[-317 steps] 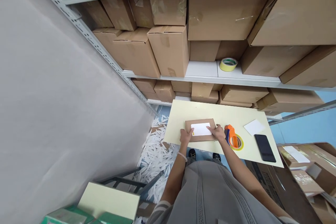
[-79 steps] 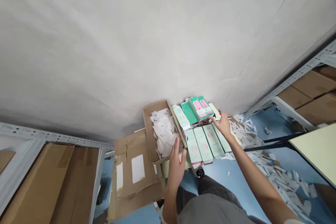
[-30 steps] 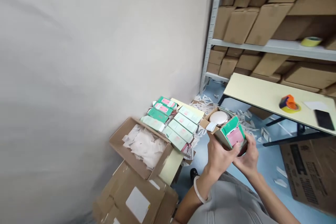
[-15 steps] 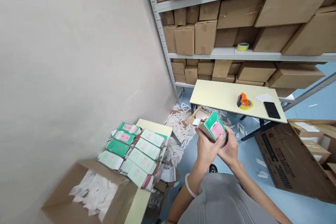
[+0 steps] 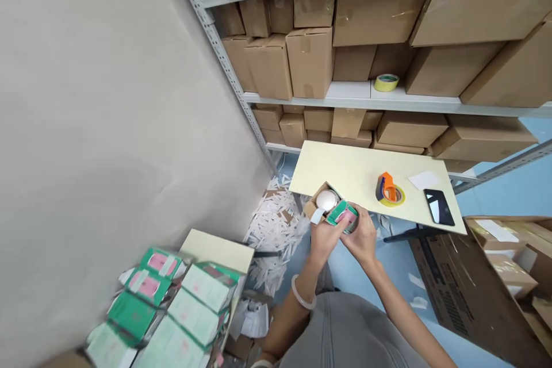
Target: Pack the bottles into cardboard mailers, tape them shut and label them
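Note:
My left hand (image 5: pixel 324 239) and my right hand (image 5: pixel 361 234) are both closed around a small green-and-pink carton (image 5: pixel 337 211). Its top stands open, with a brown flap (image 5: pixel 309 209) folded out and a white tab hanging beside it. Inside sits a white round object (image 5: pixel 326 200); what it is I cannot make out. The carton is held in front of my body at the near edge of the cream table (image 5: pixel 332 164). My thumbs lie over the pink part.
On the cream table lie an orange tape dispenser (image 5: pixel 389 188) and a black phone (image 5: pixel 439 207). Shelves of cardboard boxes (image 5: pixel 309 60) stand behind. Several green cartons (image 5: pixel 131 313) cover a low table at left. Paper scraps (image 5: pixel 273 224) litter the floor; a large open box (image 5: pixel 452 287) is at right.
The view has swung forward and to the right. Both hands still hold the carton, now tilted so more of the white round object shows. The low table's cartons have shifted to the lower left.

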A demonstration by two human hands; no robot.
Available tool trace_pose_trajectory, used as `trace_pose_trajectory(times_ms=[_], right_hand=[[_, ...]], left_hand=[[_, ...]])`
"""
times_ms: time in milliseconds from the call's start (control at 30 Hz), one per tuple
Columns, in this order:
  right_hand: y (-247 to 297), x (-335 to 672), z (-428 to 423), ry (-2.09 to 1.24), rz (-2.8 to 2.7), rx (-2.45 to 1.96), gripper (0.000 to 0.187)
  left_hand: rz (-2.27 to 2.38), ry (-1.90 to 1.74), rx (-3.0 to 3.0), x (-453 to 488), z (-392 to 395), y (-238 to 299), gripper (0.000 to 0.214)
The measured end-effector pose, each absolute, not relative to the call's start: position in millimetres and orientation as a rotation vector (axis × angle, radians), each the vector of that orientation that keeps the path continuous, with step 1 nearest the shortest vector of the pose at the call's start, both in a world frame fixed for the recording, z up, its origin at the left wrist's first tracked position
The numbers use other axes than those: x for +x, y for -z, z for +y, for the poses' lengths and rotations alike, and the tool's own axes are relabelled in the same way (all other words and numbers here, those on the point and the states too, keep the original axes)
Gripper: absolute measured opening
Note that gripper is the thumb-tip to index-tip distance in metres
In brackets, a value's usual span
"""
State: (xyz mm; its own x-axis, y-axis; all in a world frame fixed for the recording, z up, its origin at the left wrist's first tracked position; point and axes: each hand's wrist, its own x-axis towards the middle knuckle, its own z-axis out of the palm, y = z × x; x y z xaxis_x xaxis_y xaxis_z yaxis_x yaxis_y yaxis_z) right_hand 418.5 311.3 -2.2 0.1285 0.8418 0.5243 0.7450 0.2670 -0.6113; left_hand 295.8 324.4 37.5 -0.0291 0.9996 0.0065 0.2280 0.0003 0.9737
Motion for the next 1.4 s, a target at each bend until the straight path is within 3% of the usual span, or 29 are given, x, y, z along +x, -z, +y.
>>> trace_pose_trajectory(times_ms=[100,233,467,733,1133,1233,1400], right_hand=[[7,423,375,-0.206,-1.672,-1.627,0.057],[9,437,443,-0.385,-1.692,-1.744,0.077],[31,462,501,-0.582,-1.569,-1.805,0.081],[58,491,518,-0.699,-1.626,-1.95,0.057],[29,479,559,-0.455,-2.171,-2.218,0.038],[24,469,570,-0.499,-2.246,-2.263,0.043],[26,459,580,-0.523,-2.28,-2.343,0.056]], left_hand=[[1.451,-1.182,1.457,308,396,-12,0.03],[1.318,-1.243,1.468,322,486,25,0.051],[0.984,-1.104,1.495,340,576,91,0.055],[0.895,-0.957,1.334,351,580,146,0.059],[1.076,-0.929,1.33,356,572,133,0.052],[1.073,-0.943,1.361,356,572,134,0.052],[1.063,-0.95,1.381,356,570,144,0.07]])
